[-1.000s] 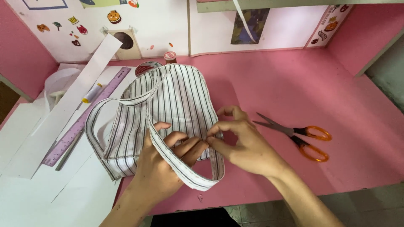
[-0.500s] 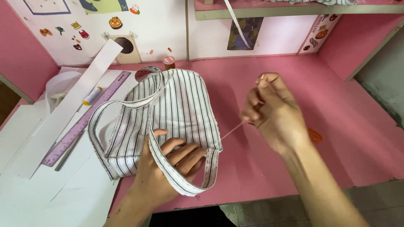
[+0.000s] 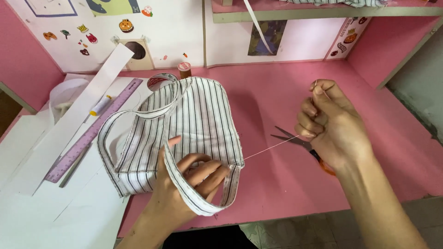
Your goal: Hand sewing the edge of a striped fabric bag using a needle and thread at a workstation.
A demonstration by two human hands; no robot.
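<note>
A striped white fabric bag (image 3: pixel 198 124) with two strap handles lies on the pink table (image 3: pixel 277 92). My left hand (image 3: pixel 184 184) presses on its lower right corner, with one strap looped over the fingers. My right hand (image 3: pixel 330 124) is raised to the right, fingers pinched on a needle (image 3: pixel 314 85) and a thin pale thread (image 3: pixel 272 148). The thread runs taut from the bag's corner to that hand.
Scissors (image 3: pixel 304 147) with orange handles lie partly under my right hand. A purple ruler (image 3: pixel 92 131), white paper strips (image 3: pixel 69 133), a thread bobbin (image 3: pixel 100 106) and sheets lie at the left. A brown thread spool (image 3: pixel 184 70) and a tape roll (image 3: pixel 159 81) stand behind the bag.
My right hand has left the bag's corner and pulled up and away to the right, drawing the thread out taut. My left hand has stayed on the bag.
</note>
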